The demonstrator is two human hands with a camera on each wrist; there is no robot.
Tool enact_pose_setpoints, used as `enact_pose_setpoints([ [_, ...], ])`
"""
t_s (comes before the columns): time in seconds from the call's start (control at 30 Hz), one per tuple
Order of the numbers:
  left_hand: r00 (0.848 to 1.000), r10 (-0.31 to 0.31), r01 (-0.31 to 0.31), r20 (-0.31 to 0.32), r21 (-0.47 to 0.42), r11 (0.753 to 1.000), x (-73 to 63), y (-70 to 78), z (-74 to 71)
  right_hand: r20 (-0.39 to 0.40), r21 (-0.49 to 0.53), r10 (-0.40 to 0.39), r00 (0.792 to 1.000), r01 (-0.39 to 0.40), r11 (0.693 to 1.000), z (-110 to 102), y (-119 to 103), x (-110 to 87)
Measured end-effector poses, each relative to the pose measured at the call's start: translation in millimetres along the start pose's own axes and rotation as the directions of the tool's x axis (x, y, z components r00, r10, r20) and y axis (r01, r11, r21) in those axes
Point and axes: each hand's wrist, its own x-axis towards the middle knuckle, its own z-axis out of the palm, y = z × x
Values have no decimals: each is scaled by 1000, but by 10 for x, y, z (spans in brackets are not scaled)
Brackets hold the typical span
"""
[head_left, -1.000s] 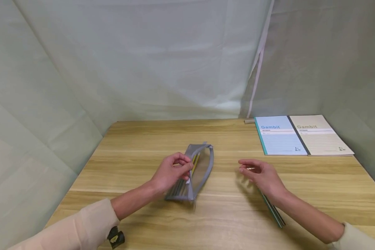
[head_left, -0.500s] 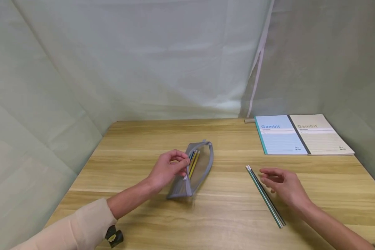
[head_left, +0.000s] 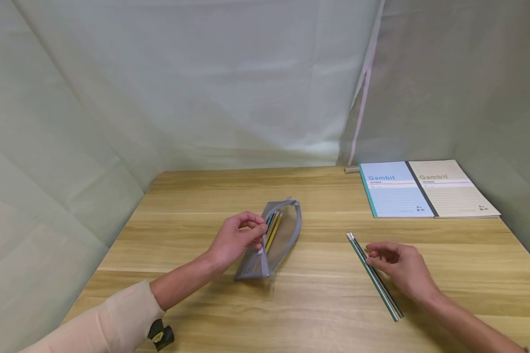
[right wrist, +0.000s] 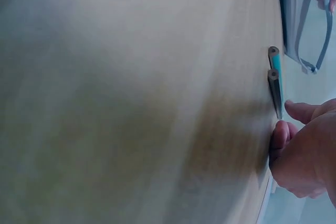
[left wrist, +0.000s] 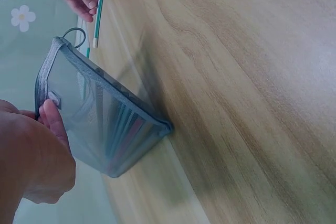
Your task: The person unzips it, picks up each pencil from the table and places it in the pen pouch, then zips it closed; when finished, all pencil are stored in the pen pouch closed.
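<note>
My left hand (head_left: 240,240) pinches the open zip edge of a grey mesh pencil case (head_left: 252,268), holding its mouth apart on the table. Several pencils lie inside it, among them a yellow pencil (head_left: 274,234); they show through the mesh (left wrist: 86,124) in the left wrist view. To the right, a green pencil (head_left: 381,294) and a dark pencil (head_left: 389,295) lie side by side on the wood. My right hand (head_left: 399,267) is beside them, fingers loosely bent, thumb tip right at the dark pencil. Their blunt ends face the camera in the right wrist view.
Two notebooks, one blue (head_left: 397,196) and one cream (head_left: 457,196), lie side by side at the back right. A short grey-brown tube (head_left: 352,170) sits at the back edge. Pale curtains (head_left: 247,88) stand around the wooden table (head_left: 318,304).
My right hand has moved right and down from above the pencils to their right side, then slightly in toward them. The left hand and the case have shifted slightly left.
</note>
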Motion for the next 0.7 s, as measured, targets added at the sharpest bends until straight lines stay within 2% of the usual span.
enact_pose_setpoints([
  [0.33,1000,-10,10,7,-2,1000,2,0,-3,-24,-25,-15,1000,15,1000,32,3,-13],
  [0.7,1000,-13,13,9,-14,1000,9,-19,9,-50,-56,-75,996,73,996,64,16,-11],
])
